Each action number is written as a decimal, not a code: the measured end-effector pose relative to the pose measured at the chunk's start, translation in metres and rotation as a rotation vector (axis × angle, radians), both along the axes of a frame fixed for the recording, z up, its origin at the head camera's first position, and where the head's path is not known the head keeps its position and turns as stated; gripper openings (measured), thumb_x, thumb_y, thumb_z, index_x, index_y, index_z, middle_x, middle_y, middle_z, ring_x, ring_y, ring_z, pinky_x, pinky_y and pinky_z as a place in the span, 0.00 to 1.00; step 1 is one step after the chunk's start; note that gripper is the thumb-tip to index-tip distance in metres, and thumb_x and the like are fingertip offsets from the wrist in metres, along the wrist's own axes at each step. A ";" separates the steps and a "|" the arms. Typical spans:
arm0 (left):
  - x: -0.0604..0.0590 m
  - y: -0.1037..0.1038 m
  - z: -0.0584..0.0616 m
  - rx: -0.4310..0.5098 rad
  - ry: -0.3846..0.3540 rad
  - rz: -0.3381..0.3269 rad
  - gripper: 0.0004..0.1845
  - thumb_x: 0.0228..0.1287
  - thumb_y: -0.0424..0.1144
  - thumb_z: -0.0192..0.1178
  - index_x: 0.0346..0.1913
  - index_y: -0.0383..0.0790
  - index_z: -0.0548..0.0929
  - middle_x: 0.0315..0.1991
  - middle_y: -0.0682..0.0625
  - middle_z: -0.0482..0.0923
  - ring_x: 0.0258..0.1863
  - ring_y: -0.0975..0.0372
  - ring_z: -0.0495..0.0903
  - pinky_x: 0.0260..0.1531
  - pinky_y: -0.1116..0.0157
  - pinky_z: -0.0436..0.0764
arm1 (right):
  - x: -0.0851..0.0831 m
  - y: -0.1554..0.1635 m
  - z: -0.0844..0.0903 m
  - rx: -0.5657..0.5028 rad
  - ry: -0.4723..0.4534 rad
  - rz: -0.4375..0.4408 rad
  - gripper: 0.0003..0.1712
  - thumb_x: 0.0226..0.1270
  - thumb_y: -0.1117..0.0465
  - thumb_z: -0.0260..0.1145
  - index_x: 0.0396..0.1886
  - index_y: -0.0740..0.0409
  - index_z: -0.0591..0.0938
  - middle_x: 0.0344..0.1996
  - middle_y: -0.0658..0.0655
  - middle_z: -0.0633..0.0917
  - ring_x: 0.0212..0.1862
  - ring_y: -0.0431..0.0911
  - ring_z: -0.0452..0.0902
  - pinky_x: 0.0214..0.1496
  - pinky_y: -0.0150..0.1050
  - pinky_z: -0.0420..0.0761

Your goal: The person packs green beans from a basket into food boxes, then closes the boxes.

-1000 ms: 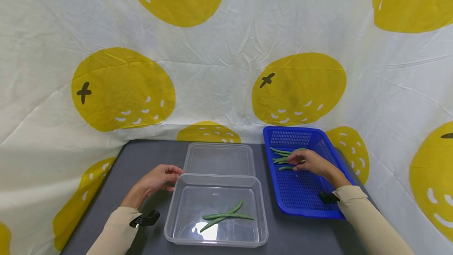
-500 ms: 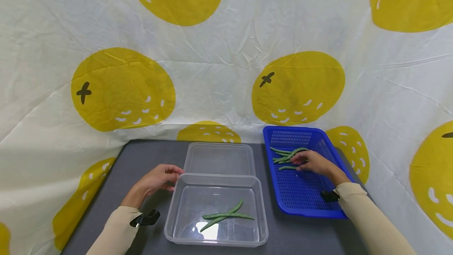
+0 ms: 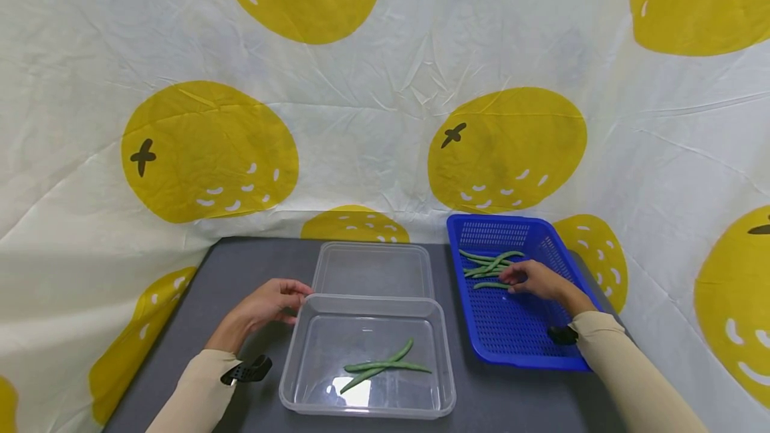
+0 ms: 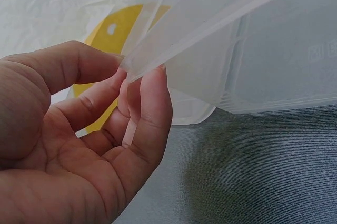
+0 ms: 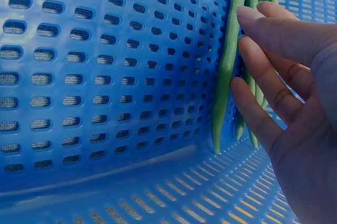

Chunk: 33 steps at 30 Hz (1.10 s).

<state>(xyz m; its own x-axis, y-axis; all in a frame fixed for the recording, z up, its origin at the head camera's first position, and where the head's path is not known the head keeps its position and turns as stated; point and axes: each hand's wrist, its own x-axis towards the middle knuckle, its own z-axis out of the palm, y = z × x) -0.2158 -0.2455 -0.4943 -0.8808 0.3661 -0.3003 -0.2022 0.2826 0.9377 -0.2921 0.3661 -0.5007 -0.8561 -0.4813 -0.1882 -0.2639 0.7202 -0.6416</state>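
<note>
left grip (image 3: 272,303) pinches the clear box (image 3: 373,307); right grip (image 3: 532,279), loosely parted, hangs empty beside green beans (image 5: 227,61).

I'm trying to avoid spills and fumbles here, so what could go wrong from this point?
The green beans in the blue plastic basket lie bunched, some crossing, so the right hand might drag up more than one.

The left hand pinches the clear plastic container at a far corner of its rim; a tug could slide it and shift the two crossed beans inside.
</note>
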 end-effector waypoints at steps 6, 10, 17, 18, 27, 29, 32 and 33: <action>0.001 0.000 0.000 0.003 0.003 -0.003 0.19 0.75 0.35 0.57 0.61 0.25 0.77 0.52 0.32 0.79 0.41 0.57 0.79 0.39 0.60 0.85 | 0.000 0.002 -0.001 0.020 -0.010 -0.014 0.17 0.66 0.70 0.69 0.54 0.69 0.83 0.49 0.63 0.86 0.49 0.53 0.81 0.53 0.49 0.82; 0.001 0.000 0.000 0.004 0.007 -0.004 0.19 0.75 0.35 0.57 0.61 0.25 0.77 0.52 0.32 0.79 0.41 0.58 0.78 0.39 0.60 0.85 | 0.002 0.001 0.000 0.018 -0.070 -0.012 0.13 0.66 0.73 0.68 0.50 0.68 0.84 0.42 0.61 0.85 0.42 0.49 0.79 0.45 0.39 0.82; 0.000 0.000 0.000 0.000 0.006 0.007 0.18 0.75 0.35 0.57 0.60 0.25 0.78 0.51 0.33 0.79 0.40 0.57 0.78 0.38 0.60 0.85 | 0.004 0.000 0.001 0.024 -0.123 0.019 0.09 0.64 0.74 0.69 0.43 0.66 0.84 0.36 0.60 0.84 0.38 0.47 0.76 0.41 0.36 0.80; 0.000 0.000 0.000 0.000 0.006 0.007 0.19 0.75 0.36 0.57 0.60 0.25 0.78 0.51 0.33 0.79 0.40 0.57 0.78 0.38 0.59 0.85 | 0.004 0.000 0.001 0.030 -0.119 0.023 0.08 0.64 0.74 0.69 0.43 0.65 0.84 0.36 0.59 0.84 0.38 0.47 0.76 0.41 0.36 0.80; 0.001 0.001 0.002 0.006 0.010 -0.005 0.19 0.75 0.37 0.58 0.60 0.25 0.77 0.50 0.36 0.81 0.41 0.57 0.80 0.39 0.59 0.86 | 0.003 -0.003 0.006 0.076 -0.069 0.081 0.08 0.68 0.70 0.66 0.45 0.60 0.86 0.38 0.55 0.84 0.40 0.46 0.77 0.43 0.36 0.79; 0.001 0.000 0.002 0.005 0.013 -0.007 0.19 0.75 0.36 0.58 0.60 0.25 0.78 0.50 0.35 0.81 0.41 0.56 0.80 0.39 0.59 0.86 | 0.003 -0.005 0.009 0.074 -0.042 0.104 0.08 0.69 0.69 0.66 0.45 0.60 0.86 0.39 0.56 0.85 0.41 0.46 0.78 0.44 0.37 0.80; 0.001 0.000 0.001 0.004 0.015 -0.015 0.19 0.75 0.37 0.58 0.60 0.25 0.78 0.52 0.33 0.80 0.42 0.56 0.80 0.39 0.59 0.86 | 0.003 -0.007 0.015 0.066 0.001 0.126 0.08 0.69 0.69 0.66 0.46 0.59 0.86 0.40 0.57 0.86 0.41 0.45 0.80 0.45 0.37 0.81; 0.000 -0.001 0.000 0.004 0.012 -0.013 0.19 0.75 0.37 0.58 0.60 0.26 0.78 0.52 0.32 0.80 0.42 0.56 0.80 0.39 0.59 0.86 | 0.004 -0.007 0.017 0.061 0.018 0.137 0.08 0.69 0.68 0.67 0.46 0.59 0.86 0.41 0.57 0.86 0.42 0.45 0.80 0.46 0.38 0.82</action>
<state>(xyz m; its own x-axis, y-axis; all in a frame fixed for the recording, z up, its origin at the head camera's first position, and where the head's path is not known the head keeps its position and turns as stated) -0.2155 -0.2463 -0.4940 -0.8797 0.3783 -0.2881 -0.1870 0.2817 0.9411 -0.2885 0.3590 -0.4833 -0.7867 -0.5819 -0.2061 -0.3732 0.7143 -0.5920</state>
